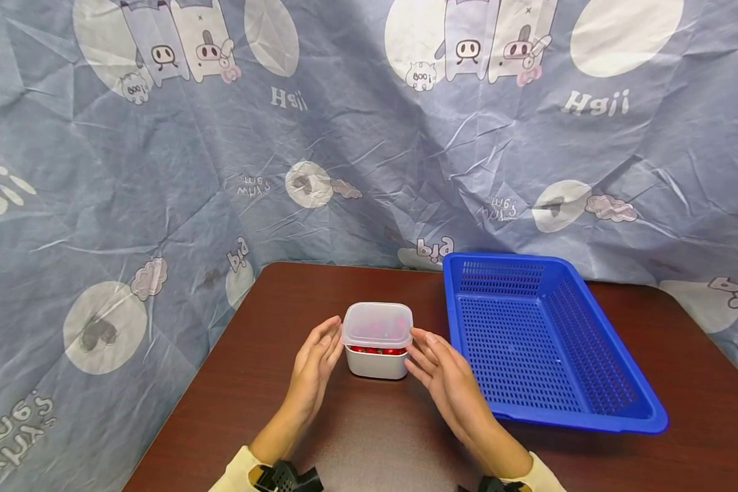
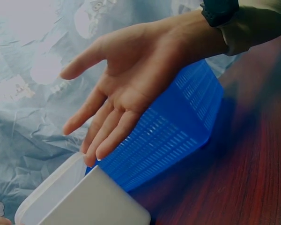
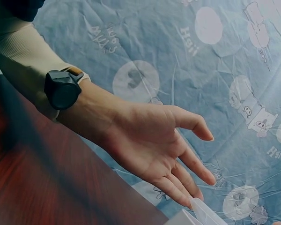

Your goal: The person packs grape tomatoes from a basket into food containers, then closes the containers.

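Observation:
A white box (image 1: 377, 365) stands on the table, holding small red things (image 1: 378, 350). Its translucent lid (image 1: 378, 324) lies over the top, and a gap along the near side lets the red contents show. My left hand (image 1: 312, 362) is held at the box's left, fingers extended, fingertips right at the lid's edge. Opposite it, my right hand (image 1: 449, 376) has its fingertips at the lid's right edge and the box's side. The left wrist view shows the right hand's palm (image 2: 136, 79) with fingers spread; the right wrist view shows the left palm (image 3: 145, 140) likewise.
A large blue perforated basket (image 1: 523, 355) stands to the right of the box, close beyond my right hand. The dark red-brown table (image 1: 246, 383) ends at a printed grey-blue cloth (image 1: 357, 137) hanging behind and at the left.

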